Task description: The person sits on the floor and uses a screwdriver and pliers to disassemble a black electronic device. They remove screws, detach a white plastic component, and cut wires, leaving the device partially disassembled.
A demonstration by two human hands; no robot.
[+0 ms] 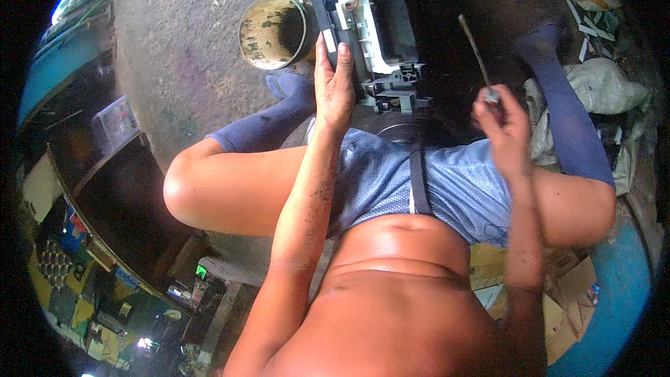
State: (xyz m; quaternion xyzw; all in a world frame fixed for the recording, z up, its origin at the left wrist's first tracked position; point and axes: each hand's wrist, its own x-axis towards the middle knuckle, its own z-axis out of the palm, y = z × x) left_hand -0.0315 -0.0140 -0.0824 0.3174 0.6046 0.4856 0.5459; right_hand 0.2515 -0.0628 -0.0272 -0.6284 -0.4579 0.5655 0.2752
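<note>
My left hand is wrapped round the left side of a long machine part with a dark casing and white and grey plastic pieces inside. The part stands between my legs, its grey bracketed end nearest me and its far end out of the picture. On the right, my right hand is closed round the handle of a screwdriver. The screwdriver's long thin shaft points up and away, apart from the machine part. The fingers cover most of its handle.
A worn bucket lies open-mouthed beyond my left foot. Near my right leg are a pale sack and scattered white scraps. Torn cardboard lies at lower right. A clear plastic basket and clutter stand on the left.
</note>
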